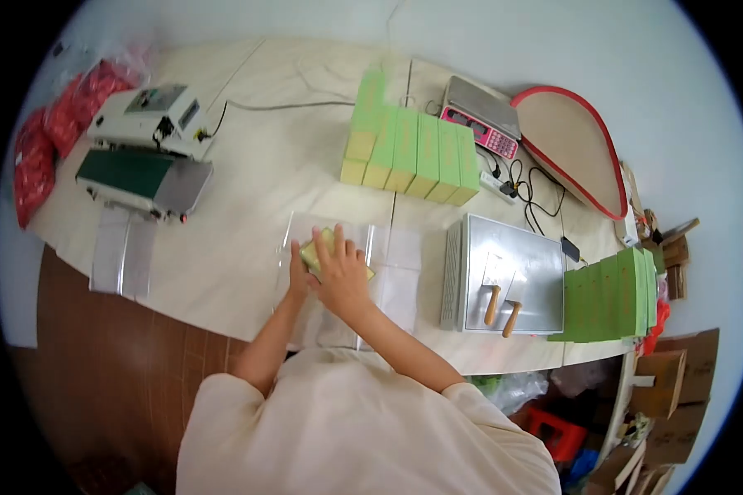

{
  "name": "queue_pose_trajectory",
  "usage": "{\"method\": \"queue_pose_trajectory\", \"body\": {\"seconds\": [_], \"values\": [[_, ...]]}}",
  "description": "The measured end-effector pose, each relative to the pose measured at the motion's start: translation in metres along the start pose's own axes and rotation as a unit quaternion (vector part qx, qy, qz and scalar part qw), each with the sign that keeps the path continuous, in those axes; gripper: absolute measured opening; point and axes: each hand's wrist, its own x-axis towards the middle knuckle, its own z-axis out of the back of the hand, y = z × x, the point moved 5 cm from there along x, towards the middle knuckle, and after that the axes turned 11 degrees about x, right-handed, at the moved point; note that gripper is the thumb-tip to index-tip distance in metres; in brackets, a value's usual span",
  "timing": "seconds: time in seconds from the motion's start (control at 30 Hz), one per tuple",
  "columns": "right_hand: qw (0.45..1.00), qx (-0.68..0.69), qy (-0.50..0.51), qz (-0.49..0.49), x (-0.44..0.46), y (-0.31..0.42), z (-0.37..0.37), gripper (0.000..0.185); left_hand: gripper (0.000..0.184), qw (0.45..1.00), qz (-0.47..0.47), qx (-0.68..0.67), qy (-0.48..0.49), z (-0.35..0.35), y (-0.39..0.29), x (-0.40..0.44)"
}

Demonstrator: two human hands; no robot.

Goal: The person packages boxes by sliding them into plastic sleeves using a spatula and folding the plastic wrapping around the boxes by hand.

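A small yellow-green box lies on clear plastic sheets near the table's front edge. My right hand rests over the box from above, its fingers spread across the top. At the box's left side is my left hand, with fingers stretched upward and touching its edge. Part of the box is hidden under my right hand.
Green boxes stand in a row behind, beside a pink scale. Right of my hands, a metal-topped unit bears two wooden-handled scrapers; more green boxes stand beyond. A sealing machine and red bags are at left.
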Motion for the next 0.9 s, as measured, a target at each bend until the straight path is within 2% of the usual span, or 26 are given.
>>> {"method": "queue_pose_trajectory", "body": {"seconds": [0.03,0.1,0.17,0.23,0.27,0.33,0.37,0.43,0.5,0.6,0.67,0.73,0.8,0.83,0.9], "values": [[1.000,0.001,-0.016,-0.003,0.007,0.000,0.003,0.089,0.062,1.000,-0.002,0.010,0.013,0.003,0.007,-0.004],[0.998,0.032,0.033,-0.032,0.017,-0.003,0.002,0.080,0.066,0.969,-0.039,0.243,-0.015,0.015,0.017,-0.017],[0.999,0.050,-0.002,-0.019,0.014,-0.008,0.012,0.076,0.072,0.909,-0.077,0.408,-0.027,0.034,0.038,-0.037],[0.997,0.068,-0.030,-0.011,0.004,-0.011,0.026,0.072,0.076,0.880,-0.089,0.466,-0.016,0.042,0.050,-0.061],[0.993,0.104,-0.058,0.003,-0.003,-0.005,0.043,0.069,0.080,0.952,0.054,0.302,-0.015,0.043,0.059,-0.075],[0.986,0.142,-0.082,0.006,-0.021,-0.008,0.065,0.067,0.084,0.970,0.209,0.125,-0.019,0.048,0.073,-0.084],[0.971,0.209,-0.111,0.041,-0.032,-0.012,0.076,0.068,0.089,0.969,0.181,-0.048,0.163,0.034,0.063,-0.071],[0.938,0.309,-0.137,0.076,-0.051,-0.024,0.090,0.074,0.094,0.968,0.095,-0.121,0.200,0.008,0.019,-0.058],[0.939,0.322,-0.107,0.057,-0.068,-0.041,0.087,0.076,0.093,0.997,0.053,-0.012,0.060,-0.014,-0.038,-0.054],[0.952,0.294,-0.075,0.039,-0.081,-0.064,0.062,0.080,0.086,0.996,0.067,0.056,0.031,-0.022,-0.069,-0.044],[0.971,0.234,-0.037,-0.039,-0.088,-0.083,0.027,0.083,0.081,0.994,0.009,0.108,-0.008,-0.030,-0.077,-0.041],[0.972,0.221,-0.039,-0.069,-0.089,-0.095,-0.002,0.084,0.073,0.984,-0.045,0.167,-0.052,-0.034,-0.070,-0.037],[0.971,0.215,-0.031,-0.100,-0.089,-0.108,-0.031,0.086,0.062,0.918,-0.032,0.395,0.026,-0.044,-0.067,-0.048],[0.968,0.234,-0.048,-0.078,-0.084,-0.115,-0.041,0.086,0.062,0.915,-0.021,0.403,0.021,-0.043,-0.055,-0.052],[0.961,0.263,-0.057,-0.070,-0.078,-0.118,-0.045,0.086,0.052,0.880,-0.200,0.430,-0.017,-0.043,-0.044,-0.062]]}}
